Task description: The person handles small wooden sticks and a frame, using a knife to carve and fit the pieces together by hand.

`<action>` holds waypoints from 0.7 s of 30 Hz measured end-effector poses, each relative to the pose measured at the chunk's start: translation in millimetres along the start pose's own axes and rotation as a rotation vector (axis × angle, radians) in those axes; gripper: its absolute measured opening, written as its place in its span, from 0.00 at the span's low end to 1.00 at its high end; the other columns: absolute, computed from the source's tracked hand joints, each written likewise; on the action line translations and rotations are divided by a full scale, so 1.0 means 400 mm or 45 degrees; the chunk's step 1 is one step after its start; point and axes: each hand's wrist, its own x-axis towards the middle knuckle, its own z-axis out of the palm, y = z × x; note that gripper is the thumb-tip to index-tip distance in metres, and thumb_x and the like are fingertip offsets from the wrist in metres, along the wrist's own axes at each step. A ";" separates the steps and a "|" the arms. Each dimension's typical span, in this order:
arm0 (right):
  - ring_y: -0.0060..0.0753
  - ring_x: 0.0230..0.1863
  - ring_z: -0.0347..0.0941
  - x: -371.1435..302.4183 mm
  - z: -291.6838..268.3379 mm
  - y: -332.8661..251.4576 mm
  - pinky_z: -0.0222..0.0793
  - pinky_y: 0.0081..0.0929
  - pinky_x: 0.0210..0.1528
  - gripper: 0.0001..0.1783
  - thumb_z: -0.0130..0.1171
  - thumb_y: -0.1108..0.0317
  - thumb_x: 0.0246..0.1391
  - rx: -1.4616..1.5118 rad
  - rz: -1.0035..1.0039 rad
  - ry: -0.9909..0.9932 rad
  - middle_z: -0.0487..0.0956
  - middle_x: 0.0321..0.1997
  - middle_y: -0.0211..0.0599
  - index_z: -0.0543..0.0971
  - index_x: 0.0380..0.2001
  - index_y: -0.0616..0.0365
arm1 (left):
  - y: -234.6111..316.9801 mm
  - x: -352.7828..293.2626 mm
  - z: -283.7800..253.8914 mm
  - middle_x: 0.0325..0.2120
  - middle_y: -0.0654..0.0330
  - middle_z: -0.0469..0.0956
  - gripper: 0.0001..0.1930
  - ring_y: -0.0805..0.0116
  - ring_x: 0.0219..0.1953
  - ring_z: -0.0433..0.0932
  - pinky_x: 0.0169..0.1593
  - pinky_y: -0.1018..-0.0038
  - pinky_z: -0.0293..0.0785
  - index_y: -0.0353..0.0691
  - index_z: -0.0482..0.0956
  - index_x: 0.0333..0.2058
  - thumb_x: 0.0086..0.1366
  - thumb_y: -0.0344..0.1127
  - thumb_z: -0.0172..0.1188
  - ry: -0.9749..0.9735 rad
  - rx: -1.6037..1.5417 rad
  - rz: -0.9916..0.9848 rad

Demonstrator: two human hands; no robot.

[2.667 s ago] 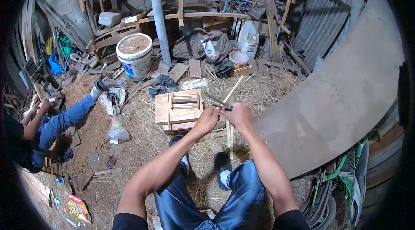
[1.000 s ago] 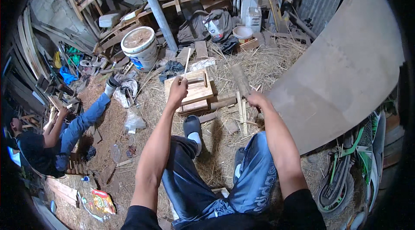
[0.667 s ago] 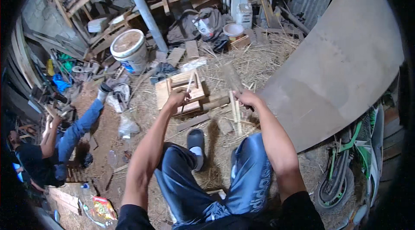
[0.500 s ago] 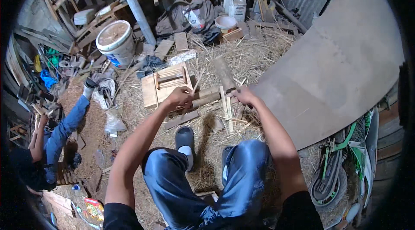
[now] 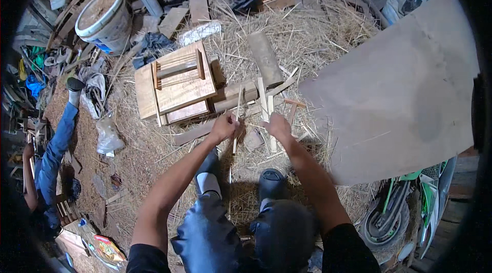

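Observation:
My left hand [image 5: 224, 128] is closed in a pinch round a thin wooden stick [image 5: 237, 114], which stands nearly upright in the view. To its right, my right hand [image 5: 279, 127] has its fingers curled together against a pale wooden strip [image 5: 273, 144]; whether they grip it is hidden. Another pale strip [image 5: 263, 97] lies beside it on the straw. Just beyond the hands are a short wooden log [image 5: 234, 95] and a squared wooden block [image 5: 265, 57]. Left of these sits a wooden box [image 5: 187, 91] with a slatted frame on top.
A large brown sheet [image 5: 394, 98] covers the right side, above a green-and-white motorbike [image 5: 394, 211]. A white bucket [image 5: 105, 19] stands at the back left. Another person's leg [image 5: 59, 139] and arm show at the far left. Straw [image 5: 307, 47] and scraps litter the ground.
The view has tipped downward and the box appears larger. My left hand's stick has turned from slanting to nearly upright. My right hand has come back over the pale strips.

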 end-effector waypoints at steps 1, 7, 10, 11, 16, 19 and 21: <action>0.55 0.42 0.74 0.003 0.010 0.002 0.70 0.43 0.44 0.21 0.59 0.57 0.41 -0.048 0.020 0.014 0.76 0.36 0.58 0.77 0.34 0.65 | 0.007 0.007 0.004 0.20 0.58 0.74 0.07 0.73 0.23 0.72 0.28 0.73 0.70 0.36 0.71 0.26 0.55 0.33 0.59 -0.050 -0.125 -0.098; 0.46 0.28 0.75 0.069 0.074 0.123 0.70 0.40 0.30 0.22 0.59 0.57 0.43 -0.064 -0.205 0.035 0.78 0.33 0.51 0.74 0.36 0.65 | -0.005 0.036 0.064 0.20 0.59 0.74 0.07 0.73 0.22 0.72 0.27 0.73 0.71 0.37 0.70 0.28 0.57 0.33 0.58 -0.092 -0.206 -0.026; 0.31 0.17 0.69 0.043 -0.003 0.095 0.61 0.27 0.16 0.17 0.60 0.61 0.46 0.631 0.026 -0.371 0.79 0.32 0.44 0.73 0.34 0.63 | 0.054 0.006 0.005 0.27 0.53 0.75 0.10 0.67 0.32 0.73 0.36 0.70 0.71 0.34 0.70 0.31 0.57 0.36 0.57 -0.015 -0.118 0.009; 0.25 0.14 0.66 0.023 -0.050 0.057 0.57 0.22 0.11 0.15 0.60 0.62 0.47 0.959 0.234 -0.572 0.79 0.31 0.42 0.73 0.33 0.62 | 0.038 0.003 -0.004 0.26 0.53 0.75 0.10 0.67 0.30 0.73 0.37 0.70 0.71 0.34 0.70 0.31 0.58 0.36 0.56 0.118 -0.134 0.082; 0.12 0.13 0.57 -0.030 -0.178 0.018 0.43 0.10 0.09 0.09 0.59 0.67 0.51 1.479 0.252 -0.571 0.72 0.24 0.28 0.71 0.32 0.57 | 0.145 -0.067 -0.126 0.23 0.52 0.75 0.09 0.62 0.27 0.74 0.34 0.69 0.70 0.35 0.72 0.34 0.58 0.35 0.53 0.524 -0.216 0.135; 0.10 0.13 0.52 -0.059 -0.256 -0.066 0.44 0.10 0.10 0.08 0.56 0.66 0.54 1.598 0.093 -0.547 0.60 0.19 0.19 0.69 0.34 0.56 | 0.186 -0.127 -0.250 0.19 0.53 0.74 0.07 0.67 0.24 0.74 0.30 0.72 0.69 0.34 0.72 0.30 0.59 0.33 0.50 0.822 -0.263 0.190; 0.10 0.13 0.51 -0.046 -0.289 -0.114 0.45 0.11 0.11 0.08 0.55 0.65 0.55 1.548 0.019 -0.602 0.59 0.18 0.18 0.69 0.33 0.56 | 0.136 -0.135 -0.340 0.25 0.56 0.76 0.10 0.69 0.28 0.74 0.33 0.74 0.70 0.34 0.74 0.33 0.59 0.36 0.53 0.946 -0.210 0.108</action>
